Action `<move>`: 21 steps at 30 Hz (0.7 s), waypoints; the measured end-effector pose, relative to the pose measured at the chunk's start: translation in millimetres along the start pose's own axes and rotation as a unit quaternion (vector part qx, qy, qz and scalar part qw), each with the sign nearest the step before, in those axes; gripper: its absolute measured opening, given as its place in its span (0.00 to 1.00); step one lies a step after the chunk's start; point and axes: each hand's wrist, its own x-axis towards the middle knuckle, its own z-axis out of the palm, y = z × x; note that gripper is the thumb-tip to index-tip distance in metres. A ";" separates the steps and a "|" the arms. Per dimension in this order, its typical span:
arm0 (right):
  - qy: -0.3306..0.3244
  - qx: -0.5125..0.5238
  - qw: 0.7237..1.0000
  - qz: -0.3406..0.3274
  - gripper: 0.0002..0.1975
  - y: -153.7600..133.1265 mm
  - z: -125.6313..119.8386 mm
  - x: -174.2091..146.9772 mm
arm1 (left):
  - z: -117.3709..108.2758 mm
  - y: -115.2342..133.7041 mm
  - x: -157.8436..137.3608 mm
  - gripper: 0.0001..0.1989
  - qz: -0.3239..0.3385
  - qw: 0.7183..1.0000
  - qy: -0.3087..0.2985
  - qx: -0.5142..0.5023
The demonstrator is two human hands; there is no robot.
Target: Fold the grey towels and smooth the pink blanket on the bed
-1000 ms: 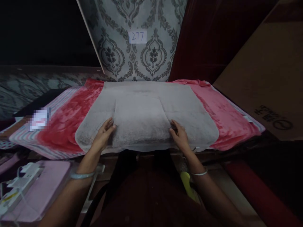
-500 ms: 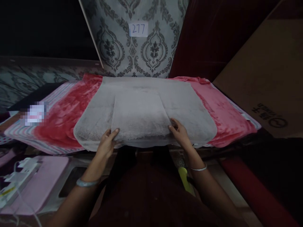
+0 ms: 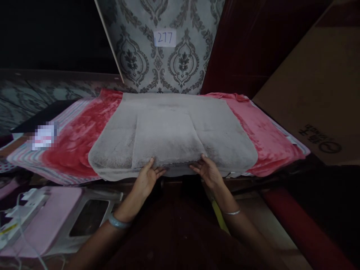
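A folded grey plush cloth [image 3: 165, 138] lies flat as a rough rectangle on a larger grey mat [image 3: 227, 146] with rounded corners. At the cloth's near edge, left of its middle, is my left hand [image 3: 146, 178]. Its thumb points up at the edge and its fingers stretch inward, apart from the thumb. My right hand [image 3: 209, 172] is at the near right corner, thumb up by the cloth and fingers spread toward the left hand. Both hands look open, with fingertips at the front edge; whether they touch the cloth's underside is hidden.
Red plush fabric [image 3: 75, 138] and a striped cloth [image 3: 17, 153] lie under the mat. A dark screen [image 3: 56, 37] stands back left, a cardboard box [image 3: 317, 93] at right. Lower left are a pink board [image 3: 62, 213] and a white power strip [image 3: 25, 206] with cables.
Both hands have moved inward and slightly nearer me, from the cloth's near corners to its front edge. Their fingers have spread from a pinch. The cloth keeps nearly the same shape.
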 end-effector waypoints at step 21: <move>-0.047 0.098 0.992 0.057 0.17 37.8 44.2 -4.7 | 33.8 0.1 -2.6 0.11 0.035 0.998 0.044 -0.021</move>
